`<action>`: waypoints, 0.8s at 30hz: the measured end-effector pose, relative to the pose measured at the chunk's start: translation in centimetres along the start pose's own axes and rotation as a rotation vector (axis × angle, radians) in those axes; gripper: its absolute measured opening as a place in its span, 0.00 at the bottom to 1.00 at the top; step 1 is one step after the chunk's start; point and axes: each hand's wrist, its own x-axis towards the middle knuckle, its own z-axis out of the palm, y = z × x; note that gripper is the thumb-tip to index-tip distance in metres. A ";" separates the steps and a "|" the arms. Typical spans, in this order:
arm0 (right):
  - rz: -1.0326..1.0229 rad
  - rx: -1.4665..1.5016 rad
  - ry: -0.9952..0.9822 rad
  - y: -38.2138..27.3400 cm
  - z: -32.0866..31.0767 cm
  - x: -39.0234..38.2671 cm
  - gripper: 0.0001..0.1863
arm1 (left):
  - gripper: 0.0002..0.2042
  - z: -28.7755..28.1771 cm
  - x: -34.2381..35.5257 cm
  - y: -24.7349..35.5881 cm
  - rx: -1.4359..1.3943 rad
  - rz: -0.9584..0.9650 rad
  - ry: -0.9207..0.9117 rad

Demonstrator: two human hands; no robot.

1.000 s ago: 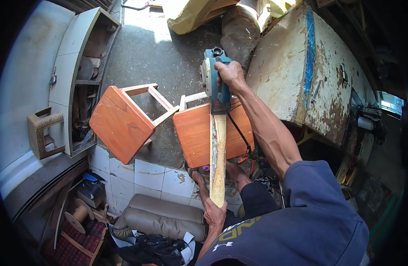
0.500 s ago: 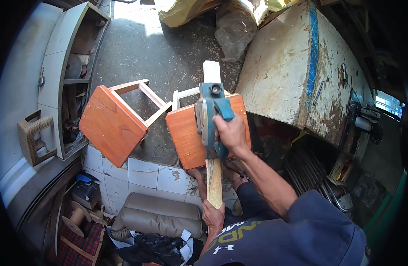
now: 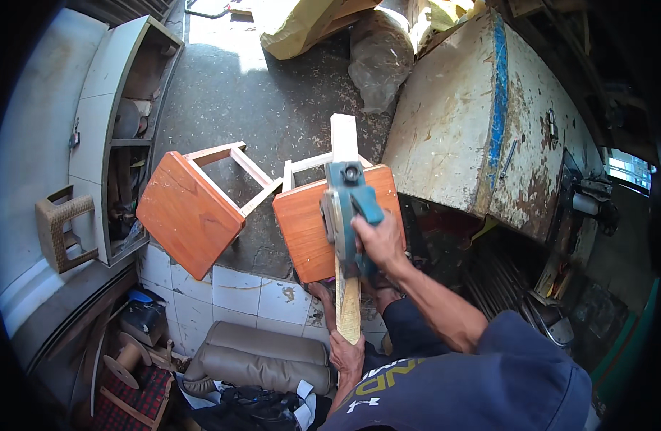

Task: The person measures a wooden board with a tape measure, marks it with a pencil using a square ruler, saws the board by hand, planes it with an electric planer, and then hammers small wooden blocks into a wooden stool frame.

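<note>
My right hand (image 3: 382,244) is wrapped round the handle of a teal electric planer (image 3: 345,208). The planer sits on top of a long pale piece of timber (image 3: 344,136), which runs away from me. At its near end, my left hand (image 3: 346,352) grips the timber close to my body. Beneath the timber is a stool with an orange-brown wooden seat (image 3: 298,237), its far part showing pale unpainted legs. To the left, a second stool with a similar seat (image 3: 190,215) lies tipped, its pale frame pointing away. The planer hides the timber's middle.
A worn whitish cabinet (image 3: 445,115) with a blue stripe stands at the right. An open-fronted cupboard (image 3: 104,129) and a woven stool (image 3: 64,223) are at the left. Grey-brown cushions (image 3: 262,355) lie near me, beside a wooden spool (image 3: 125,359). Shavings dot the dark floor (image 3: 273,97).
The planer and my right hand have moved toward me along the timber. My left hand keeps its hold on the near end. The whole view has shifted slightly.
</note>
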 end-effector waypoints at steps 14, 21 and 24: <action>-0.061 0.188 0.112 -8.3 -2.8 20.8 0.14 | 0.29 -0.3 0.2 0.3 -0.011 0.032 -0.006; -0.059 0.155 0.021 -4.4 -1.0 11.8 0.15 | 0.29 -0.3 0.5 -0.3 -0.006 0.032 0.014; -0.013 0.071 0.040 1.2 -0.5 0.0 0.12 | 0.30 -0.2 0.8 -0.3 -0.030 0.033 -0.007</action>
